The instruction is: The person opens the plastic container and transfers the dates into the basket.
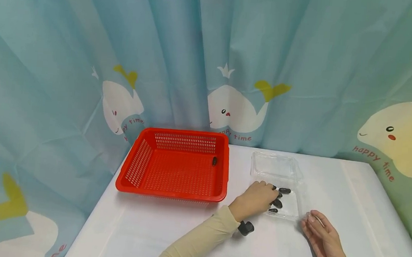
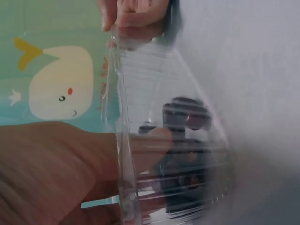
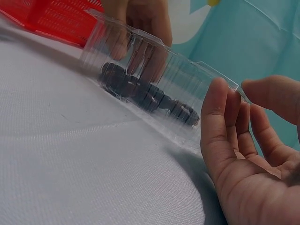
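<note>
left hand (image 1: 255, 199) reaches into clear tray (image 1: 296, 204) at centre right, fingers curled over dark pods (image 1: 284, 190); grip unclear | right hand (image 1: 322, 234) relaxed, steadying tray corner | advice: pinch one pod; keep tray steady

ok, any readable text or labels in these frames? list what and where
"happy time" in red, on the curtain under the right whale.
"happy time", partly hidden by the red basket, under the middle whale: only "time" reads clearly.
"...ppy time", creased, beside the left whale.
Red letters at the lower left edge: cut off, unreadable.
Clear plastic box, basket: no print visible.
Wrist views: red print by the whale, too blurred.
</note>
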The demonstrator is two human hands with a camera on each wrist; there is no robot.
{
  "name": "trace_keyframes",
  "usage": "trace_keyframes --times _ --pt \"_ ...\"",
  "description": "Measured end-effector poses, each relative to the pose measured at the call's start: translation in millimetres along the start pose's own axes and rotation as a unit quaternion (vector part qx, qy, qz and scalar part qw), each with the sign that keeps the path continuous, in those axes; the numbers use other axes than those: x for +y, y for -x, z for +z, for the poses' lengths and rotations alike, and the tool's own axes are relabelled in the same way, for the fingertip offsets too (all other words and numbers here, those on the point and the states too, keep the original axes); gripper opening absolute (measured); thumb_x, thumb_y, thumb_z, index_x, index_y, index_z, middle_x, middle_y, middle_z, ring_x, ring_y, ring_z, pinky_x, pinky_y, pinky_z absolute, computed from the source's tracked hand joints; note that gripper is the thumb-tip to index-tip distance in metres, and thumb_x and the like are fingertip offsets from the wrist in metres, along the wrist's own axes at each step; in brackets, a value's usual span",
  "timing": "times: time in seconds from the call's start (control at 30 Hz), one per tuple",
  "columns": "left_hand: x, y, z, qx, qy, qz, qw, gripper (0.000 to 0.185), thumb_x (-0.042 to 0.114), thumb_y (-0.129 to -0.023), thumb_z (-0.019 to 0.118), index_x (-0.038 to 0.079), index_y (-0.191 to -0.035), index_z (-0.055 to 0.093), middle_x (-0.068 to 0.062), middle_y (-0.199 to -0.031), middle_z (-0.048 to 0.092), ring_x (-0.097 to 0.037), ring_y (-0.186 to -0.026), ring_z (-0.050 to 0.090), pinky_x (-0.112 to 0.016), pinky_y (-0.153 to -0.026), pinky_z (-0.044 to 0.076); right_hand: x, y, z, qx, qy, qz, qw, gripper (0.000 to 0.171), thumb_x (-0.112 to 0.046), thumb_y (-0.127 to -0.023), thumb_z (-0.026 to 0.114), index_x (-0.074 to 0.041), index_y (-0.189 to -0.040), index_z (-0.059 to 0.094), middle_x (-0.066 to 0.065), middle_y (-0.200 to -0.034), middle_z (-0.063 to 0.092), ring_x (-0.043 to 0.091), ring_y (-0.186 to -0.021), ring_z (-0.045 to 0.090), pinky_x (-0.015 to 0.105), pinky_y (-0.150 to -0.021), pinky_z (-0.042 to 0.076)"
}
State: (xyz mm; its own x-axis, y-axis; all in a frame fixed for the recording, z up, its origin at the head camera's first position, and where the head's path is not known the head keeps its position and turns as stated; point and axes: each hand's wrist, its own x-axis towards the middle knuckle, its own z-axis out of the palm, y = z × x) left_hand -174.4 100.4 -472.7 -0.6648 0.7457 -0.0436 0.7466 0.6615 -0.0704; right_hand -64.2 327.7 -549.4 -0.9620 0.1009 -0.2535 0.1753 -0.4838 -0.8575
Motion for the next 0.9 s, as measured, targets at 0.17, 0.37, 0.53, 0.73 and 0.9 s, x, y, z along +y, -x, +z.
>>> trace_keyframes --times 0.17,0.37,0.53,0.73,0.9 --pt "-3.6 -7.7 3.7 -0.020 0.023 0.005 0.9995 0.021 0.034 -0.093 0.079 0.031 -0.114 0.076 0.009 -0.109 0.071 -0.009 -0.093 0.061 -0.021 -0.073 0.050 0.9 1.5 0.4 0.008 0.005 0.006 1.000 0.022 -0.006 -0.107 0.054 -0.024 -0.120 0.060 -0.009 -0.103 0.067 0.004 -0.098 0.071 0.019 -0.095 0.058" --pt "-7.1 -15.8 4.3 -0.048 0.041 0.002 0.9980 0.020 0.032 -0.093 0.079 0.031 -0.113 0.077 0.008 -0.110 0.070 -0.009 -0.093 0.059 -0.022 -0.070 0.049 0.3 1.2 1.0 0.011 0.009 0.007 1.000 0.022 -0.006 -0.107 0.055 -0.024 -0.119 0.060 -0.009 -0.103 0.067 0.004 -0.098 0.072 0.019 -0.095 0.058" --pt "-9.9 -18.8 5.5 -0.049 0.038 0.011 0.9980 0.017 0.029 -0.090 0.082 0.031 -0.107 0.078 0.009 -0.107 0.071 -0.009 -0.092 0.063 -0.023 -0.073 0.052 0.5 1.3 0.6 0.016 0.011 0.014 1.000 0.021 -0.007 -0.107 0.055 -0.025 -0.118 0.060 -0.010 -0.103 0.067 0.004 -0.098 0.072 0.019 -0.095 0.058" --pt "-10.8 -20.9 8.5 -0.023 -0.004 0.045 0.9987 0.016 0.027 -0.092 0.079 0.031 -0.107 0.079 0.011 -0.106 0.075 -0.010 -0.095 0.066 -0.023 -0.078 0.054 0.6 1.2 1.2 0.010 0.020 0.007 1.000 0.021 -0.007 -0.107 0.055 -0.025 -0.119 0.060 -0.010 -0.103 0.066 0.004 -0.098 0.072 0.019 -0.095 0.058" --pt "-11.1 -22.2 12.7 0.003 -0.032 0.060 0.9977 0.014 0.028 -0.092 0.079 0.031 -0.106 0.078 0.011 -0.106 0.076 -0.008 -0.098 0.066 -0.022 -0.079 0.056 -0.1 0.7 1.8 0.008 0.019 0.006 1.000 0.021 -0.007 -0.107 0.055 -0.024 -0.119 0.061 -0.010 -0.103 0.066 0.004 -0.098 0.072 0.019 -0.095 0.058"
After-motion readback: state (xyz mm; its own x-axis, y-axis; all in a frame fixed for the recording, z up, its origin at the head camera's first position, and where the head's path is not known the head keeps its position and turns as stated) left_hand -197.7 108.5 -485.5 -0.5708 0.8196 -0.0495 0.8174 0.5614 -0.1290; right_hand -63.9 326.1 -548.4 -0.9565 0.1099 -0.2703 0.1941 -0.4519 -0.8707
